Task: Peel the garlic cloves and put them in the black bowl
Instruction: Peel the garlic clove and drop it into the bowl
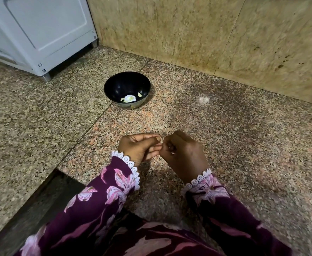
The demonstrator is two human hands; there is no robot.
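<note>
Both hands pinch a garlic clove over the granite floor, black bowl ahead.

Far left: white appliance [40,32] on short feet, w/ a dark strip [31,209] set into the floor nearer the person; speckled granite floor [244,145] runs to a tan stone wall [207,34] at back; black bowl [127,89] sits upright on the floor, centre-left, well apart from the hands, nothing between them; inside it a few pale peeled pieces [129,98] at the bottom; left hand [139,146], fingers curled, thumb & fingertips gripping the garlic clove [161,140]; right hand [183,153] touching it, fingers curled tight on the same clove; clove mostly hidden, so its long axis & pointing can't be told; floral purple sleeves [103,200] w/ white lace cuffs.
</note>
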